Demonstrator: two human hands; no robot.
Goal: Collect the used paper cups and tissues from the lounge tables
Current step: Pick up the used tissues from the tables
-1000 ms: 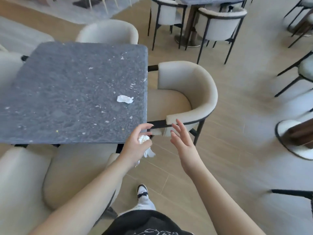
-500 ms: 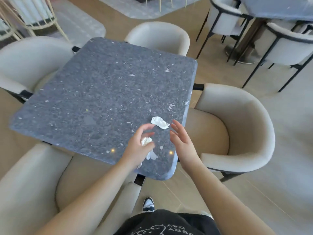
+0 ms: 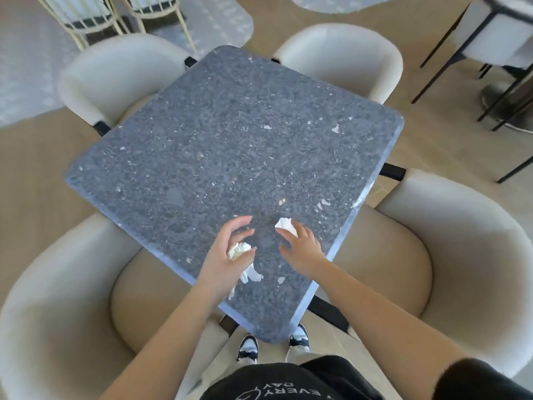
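Head-worn view, steeply down, close.

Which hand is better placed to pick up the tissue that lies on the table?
The right hand: its open fingers already reach the loose tissue on the table. The left hand is already holding a crumpled tissue.

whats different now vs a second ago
The person has stepped up to the table. The right hand has reached over it to the loose tissue, fingers touching, not yet gripping. The left hand still holds its crumpled tissue.
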